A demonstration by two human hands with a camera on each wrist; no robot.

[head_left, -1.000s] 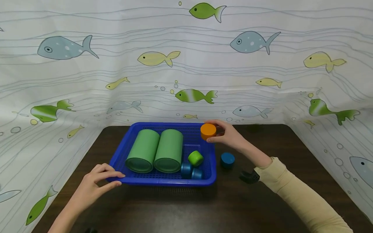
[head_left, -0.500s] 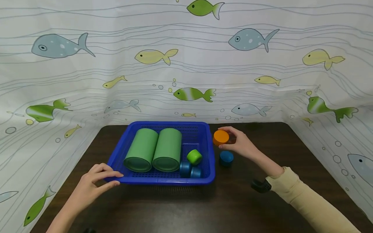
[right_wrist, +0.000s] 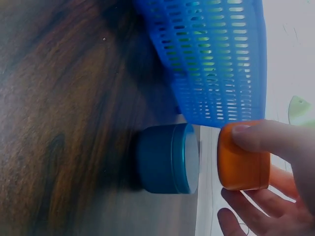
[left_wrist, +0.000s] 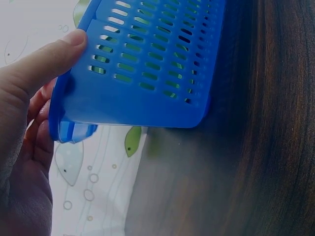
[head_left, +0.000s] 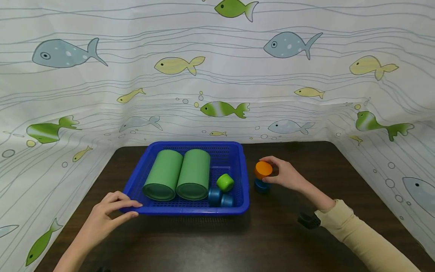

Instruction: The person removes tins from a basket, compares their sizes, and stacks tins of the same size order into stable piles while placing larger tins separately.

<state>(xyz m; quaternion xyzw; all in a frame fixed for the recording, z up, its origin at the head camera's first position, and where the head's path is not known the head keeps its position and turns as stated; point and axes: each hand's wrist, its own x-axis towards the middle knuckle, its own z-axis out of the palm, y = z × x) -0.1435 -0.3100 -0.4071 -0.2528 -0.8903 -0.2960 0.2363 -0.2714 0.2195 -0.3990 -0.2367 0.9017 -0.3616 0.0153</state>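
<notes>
My right hand [head_left: 284,174] holds a small round orange tin [head_left: 263,170] between thumb and fingers. Just above a round blue tin [head_left: 262,185] on the table it hovers; the right wrist view shows a gap between the orange tin [right_wrist: 242,156] and the blue tin [right_wrist: 165,158]. My left hand [head_left: 106,216] pinches the near left corner of a blue plastic basket [head_left: 185,210], thumb outside the rim in the left wrist view. Inside lie two large green cans [head_left: 163,174], a small lime green tin [head_left: 225,183] and two small blue tins [head_left: 215,196].
Dark wooden table [head_left: 217,245] lies under everything. A white fish-patterned sheet [head_left: 210,87] stands behind and along both sides. A black wrist-worn device [head_left: 308,220] sits by the right sleeve.
My right hand has carried the orange tin from over the basket's right rim rightward and toward me, to above the blue tin. The left hand keeps its grip on the basket corner.
</notes>
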